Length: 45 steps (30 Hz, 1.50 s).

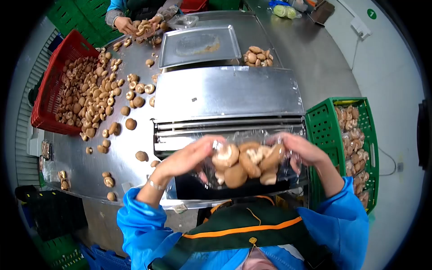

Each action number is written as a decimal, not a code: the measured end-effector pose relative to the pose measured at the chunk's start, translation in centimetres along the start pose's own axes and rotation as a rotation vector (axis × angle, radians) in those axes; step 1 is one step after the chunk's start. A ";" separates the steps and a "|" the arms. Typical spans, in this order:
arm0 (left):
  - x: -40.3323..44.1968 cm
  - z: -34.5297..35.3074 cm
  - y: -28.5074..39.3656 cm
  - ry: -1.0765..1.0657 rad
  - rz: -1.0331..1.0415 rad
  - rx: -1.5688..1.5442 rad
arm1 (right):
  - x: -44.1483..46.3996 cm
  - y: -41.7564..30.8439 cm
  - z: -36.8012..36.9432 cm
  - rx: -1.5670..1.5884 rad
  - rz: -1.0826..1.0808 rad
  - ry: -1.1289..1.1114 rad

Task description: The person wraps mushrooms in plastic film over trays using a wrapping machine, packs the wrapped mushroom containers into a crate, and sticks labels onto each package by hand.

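Note:
Between my two hands is a clear plastic pack of brown mushrooms (237, 175), with film stretched around it. My left hand (192, 157) grips its left end, fingers and thumb closed at the edge. At the other end my right hand (302, 150) holds the film and the pack's side, fingers curled. The pack is above the dark front plate of a wrapping machine (227, 92) with metal rollers (229, 126) just behind it. Whether the film is sealed underneath is hidden.
To the right stands a green crate (370, 148) holding several wrapped packs. Loose mushrooms lie on the steel table (123, 157), spilling from a red crate (45, 101). A metal tray (200, 45) rests behind the machine. Across the table, another person's hands (126, 25) handle mushrooms.

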<state>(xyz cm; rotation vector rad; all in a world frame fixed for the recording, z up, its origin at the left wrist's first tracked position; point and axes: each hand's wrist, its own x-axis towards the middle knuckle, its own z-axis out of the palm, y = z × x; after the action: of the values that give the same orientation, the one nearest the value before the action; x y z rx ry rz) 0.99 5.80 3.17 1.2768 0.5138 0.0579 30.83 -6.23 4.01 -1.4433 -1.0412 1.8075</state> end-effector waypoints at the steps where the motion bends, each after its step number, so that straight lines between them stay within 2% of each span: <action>1: -1.2 0.6 -0.9 -0.054 -0.067 -0.040 | -1.0 1.1 0.9 0.061 0.056 -0.016; 2: -2.1 1.2 -2.6 -0.099 -0.013 -0.234 | -1.8 2.0 1.7 0.124 0.111 -0.031; 5: -3.2 0.5 -8.4 -0.040 -0.147 -0.227 | -0.5 6.7 1.7 0.070 0.142 0.057; 6: -2.9 0.3 -10.3 0.068 -0.205 -0.248 | 0.1 8.2 1.4 0.040 0.182 0.103; 7: -2.5 0.1 -12.3 0.195 -0.175 -0.317 | -0.5 7.8 1.6 0.017 0.228 0.128; 9: -2.2 1.6 -13.4 0.522 -0.088 -0.403 | -1.3 11.0 1.9 0.148 0.158 0.379; 10: -1.6 3.2 -13.0 0.695 -0.052 -0.333 | -1.9 12.8 2.3 0.187 0.113 0.503; 12: -0.3 4.2 -14.8 0.894 0.052 -0.051 | -1.8 17.1 3.3 0.101 -0.055 0.726; 13: 0.4 5.0 -14.0 0.980 0.099 -0.152 | -1.6 16.9 3.8 0.303 -0.050 0.842; 14: 0.2 4.9 -14.1 0.981 0.114 -0.444 | -1.7 16.1 4.2 0.503 -0.042 0.958; 16: -2.9 5.3 -14.0 1.024 0.168 -0.645 | -4.9 14.9 4.5 0.786 -0.038 0.909; 18: -8.2 7.4 -14.5 1.048 0.025 -0.794 | -8.7 14.2 6.6 0.754 0.084 0.902; 19: -9.8 8.9 -16.7 1.071 -0.090 -0.898 | -9.5 16.5 7.7 0.757 0.174 0.920; 20: -11.0 10.2 -19.3 1.087 -0.215 -0.996 | -9.8 20.5 8.9 0.820 0.147 0.856; 22: -9.9 12.4 -22.4 0.853 -0.540 -0.874 | -9.5 26.0 11.5 0.680 0.283 0.824; 23: -7.7 13.9 -23.0 0.791 -0.486 -0.722 | -8.7 26.5 12.6 0.587 0.315 0.727; 25: -3.4 15.8 -23.3 0.666 -0.393 -0.497 | -6.8 24.4 13.8 0.357 0.243 0.393; 27: -1.7 16.2 -21.7 0.603 -0.389 -0.607 | -5.4 19.6 13.9 0.149 0.110 0.096; 28: -1.1 16.2 -20.2 0.566 -0.376 -0.664 | -4.8 17.5 13.5 0.163 0.091 0.008; 29: -0.5 16.4 -18.3 0.527 -0.357 -0.707 | -4.5 15.8 12.6 0.317 0.125 -0.046; 30: 0.3 16.8 -16.3 0.473 -0.336 -0.735 | -5.1 17.6 12.6 0.879 0.242 0.015; 31: 1.3 17.4 -14.1 0.411 -0.300 -0.750 | -7.2 16.3 11.8 1.004 -0.046 0.060; 33: 3.9 19.4 -9.8 0.282 -0.201 -0.724 | -11.0 13.2 9.8 0.752 -0.466 0.288; 34: 5.5 20.6 -7.7 0.205 -0.137 -0.680 | -12.3 12.6 8.1 0.405 -0.552 0.473; 35: 7.0 22.0 -5.6 0.098 -0.050 -0.580 | -13.1 15.6 5.7 0.709 -0.590 0.533; 37: 9.9 24.5 -1.0 -0.202 0.230 -0.172 | -18.9 19.3 -1.6 0.722 -0.638 0.784; 39: 13.0 26.6 2.8 -0.388 0.555 0.237 | -29.4 14.8 -5.7 0.651 -0.557 1.091; 40: 15.1 27.7 4.1 -0.363 0.772 0.538 | -34.6 10.7 -5.8 0.892 -0.483 1.194; 42: 20.1 30.4 4.5 -0.349 0.882 0.816 | -42.4 18.3 -11.6 0.407 -0.288 1.205; 45: 27.0 36.9 4.3 -0.538 0.834 0.987 | -46.9 21.5 -15.6 0.072 0.432 1.133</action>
<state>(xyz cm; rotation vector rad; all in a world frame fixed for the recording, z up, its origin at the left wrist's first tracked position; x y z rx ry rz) 40.60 -17.38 5.26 2.3045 -0.5734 0.1627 57.37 -53.00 7.71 -2.2912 -0.0784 0.8964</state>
